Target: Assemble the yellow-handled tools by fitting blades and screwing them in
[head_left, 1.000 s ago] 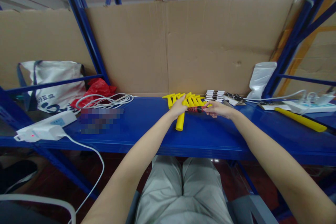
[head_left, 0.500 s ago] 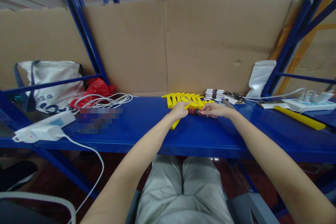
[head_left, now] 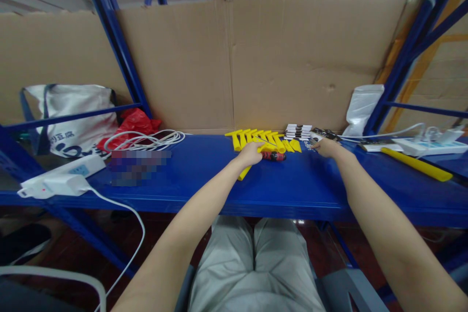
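My left hand (head_left: 250, 154) is closed around a yellow piece (head_left: 244, 173), whose lower end sticks out below the fingers. A red and black cylinder (head_left: 274, 156) extends to the right from that hand. Behind it lies a row of several yellow T-shaped pieces (head_left: 237, 141), with small flat yellow pieces (head_left: 295, 146) at its right end. My right hand (head_left: 326, 147) is over the small items right of the row, fingers pinched together; whatever is between them is too small to make out. White packets with black bands (head_left: 298, 131) are stacked just behind.
On the left are a white power strip (head_left: 69, 175), coiled white cable (head_left: 157, 140), a red bag (head_left: 137, 122) and a cloth bag (head_left: 78, 117). A long yellow-handled tool (head_left: 417, 163) and another power strip (head_left: 431, 146) lie right. Cardboard (head_left: 292, 58) stands behind.
My right hand has let go of the red and black cylinder and moved right to the small items. My left hand has stayed in place.
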`<state>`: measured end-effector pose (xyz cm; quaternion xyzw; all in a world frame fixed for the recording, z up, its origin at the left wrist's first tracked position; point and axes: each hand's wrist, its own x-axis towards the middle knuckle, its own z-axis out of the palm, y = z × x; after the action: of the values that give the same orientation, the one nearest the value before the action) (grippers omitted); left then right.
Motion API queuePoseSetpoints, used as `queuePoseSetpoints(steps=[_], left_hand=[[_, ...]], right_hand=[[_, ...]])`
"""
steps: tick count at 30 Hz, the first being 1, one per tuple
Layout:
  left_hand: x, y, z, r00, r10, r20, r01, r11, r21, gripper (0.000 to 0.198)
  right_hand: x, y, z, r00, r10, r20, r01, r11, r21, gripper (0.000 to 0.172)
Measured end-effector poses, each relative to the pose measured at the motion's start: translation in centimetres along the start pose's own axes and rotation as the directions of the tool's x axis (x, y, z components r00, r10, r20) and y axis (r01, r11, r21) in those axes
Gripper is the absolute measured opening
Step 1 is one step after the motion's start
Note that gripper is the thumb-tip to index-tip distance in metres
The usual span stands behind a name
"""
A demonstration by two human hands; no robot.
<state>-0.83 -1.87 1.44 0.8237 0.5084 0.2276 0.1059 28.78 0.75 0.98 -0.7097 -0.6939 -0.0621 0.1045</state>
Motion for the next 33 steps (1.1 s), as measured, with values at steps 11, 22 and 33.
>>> queuePoseSetpoints(steps=[11, 22, 33], left_hand=[[0.0, -0.1, 0.1, 1.000, 0.011, 0.001, -0.011, 1.000, 0.008, 0.054], [-0.1, 0.1, 0.0, 1.000, 0.010, -0.006, -0.010, 1.000, -0.012, 0.055], [0.0, -0.1, 0.3, 0.999, 0.032, -0.040, -0.033, 0.999, -0.022, 0.055]], right_hand=[[-0.1, -1.2, 0.5, 0.989, 0.042, 0.144, -0.033, 0.997, -0.064, 0.048], [-0.3, -2.3, 0.4, 0.992, 0.056, 0.115, -0.064, 0.996, 0.060, 0.022], [-0.6, -3.2, 0.3, 0.989, 0.113, 0.095, -0.137, 0.946, 0.293, 0.014]])
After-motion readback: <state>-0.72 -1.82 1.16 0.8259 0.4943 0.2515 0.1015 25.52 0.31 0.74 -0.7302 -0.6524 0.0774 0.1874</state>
